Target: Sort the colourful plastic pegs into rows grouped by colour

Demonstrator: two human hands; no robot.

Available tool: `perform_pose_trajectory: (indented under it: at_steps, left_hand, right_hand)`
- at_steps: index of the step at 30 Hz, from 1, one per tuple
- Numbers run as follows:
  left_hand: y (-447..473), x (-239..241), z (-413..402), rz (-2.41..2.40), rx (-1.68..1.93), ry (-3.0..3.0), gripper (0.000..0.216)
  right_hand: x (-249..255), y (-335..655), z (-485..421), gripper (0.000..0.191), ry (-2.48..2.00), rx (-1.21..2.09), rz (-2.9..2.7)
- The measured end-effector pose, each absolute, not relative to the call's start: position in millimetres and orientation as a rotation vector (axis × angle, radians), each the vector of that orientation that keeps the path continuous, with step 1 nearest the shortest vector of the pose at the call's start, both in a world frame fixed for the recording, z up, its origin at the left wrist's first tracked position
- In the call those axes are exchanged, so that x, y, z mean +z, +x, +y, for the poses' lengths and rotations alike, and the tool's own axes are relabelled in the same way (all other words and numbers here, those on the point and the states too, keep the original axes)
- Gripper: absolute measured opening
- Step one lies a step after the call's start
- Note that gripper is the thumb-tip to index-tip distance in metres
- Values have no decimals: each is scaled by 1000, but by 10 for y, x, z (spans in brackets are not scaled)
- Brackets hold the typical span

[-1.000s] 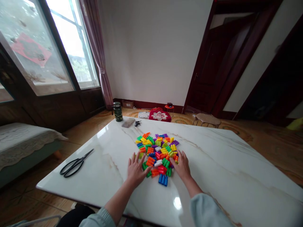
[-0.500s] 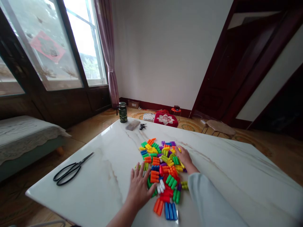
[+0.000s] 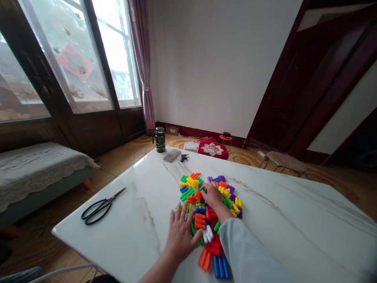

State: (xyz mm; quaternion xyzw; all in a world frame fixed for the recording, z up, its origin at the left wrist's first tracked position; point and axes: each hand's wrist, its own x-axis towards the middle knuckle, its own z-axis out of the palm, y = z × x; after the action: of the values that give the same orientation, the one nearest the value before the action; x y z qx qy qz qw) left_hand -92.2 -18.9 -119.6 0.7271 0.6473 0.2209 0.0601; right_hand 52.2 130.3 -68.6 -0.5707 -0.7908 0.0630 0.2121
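Many colourful plastic toy pieces, each like a few short tubes joined side by side, lie in a loose pile on the table. My left hand (image 3: 182, 235) rests at the pile's left edge, fingers spread, beside an orange piece (image 3: 200, 221) and a white piece (image 3: 207, 234). Over the middle of the pile reaches my right hand (image 3: 214, 197), its fingers apart and bent down among the pieces, close to another orange piece (image 3: 198, 195). No piece is plainly gripped. My right forearm hides part of the pile. A blue piece (image 3: 221, 267) lies at the near end.
Black-handled scissors (image 3: 103, 206) lie on the white marbled table (image 3: 138, 239) at left. At the far corner stand a green bottle (image 3: 160, 140), a blurred-out item (image 3: 172, 155) and small black keys (image 3: 184, 157). A stool (image 3: 284, 160) is beyond the table.
My right hand has moved left and inward across the pile from its right side. Several pieces there have shifted, with yellow ones farther right. My left hand stays beside the pile; the view has turned slightly left.
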Motion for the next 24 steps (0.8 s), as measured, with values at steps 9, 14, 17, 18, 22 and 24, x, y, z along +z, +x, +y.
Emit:
perform_pose_trajectory:
  at_steps: [9, 14, 17, 18, 22, 24]
  left_hand:
    - [-903, -1135, -203, 1941, 676, 2175, 70]
    - [-890, -1118, -198, 1964, 637, 2194, 69]
    - [-884, -1111, -200, 1983, 621, 2209, 68]
    - [-882, -1106, -202, 1990, 615, 2217, 68]
    - [-875, -1089, -209, 2021, 601, 2231, 67]
    - [-872, -1087, -210, 2032, 603, 2229, 67]
  right_hand:
    - [-662, 1264, 1317, 39, -1607, 96, -1998]
    - [-981, 1472, 1278, 61, -1931, 333, -1729]
    - [-921, 1266, 1051, 61, -1550, 502, -1860]
    - [-864, 1197, 931, 59, -1440, 526, -1930]
    - [-685, 1126, 314, 55, -1321, 331, -2335]
    - [-723, 1209, -4, 64, -1371, 163, -2414]
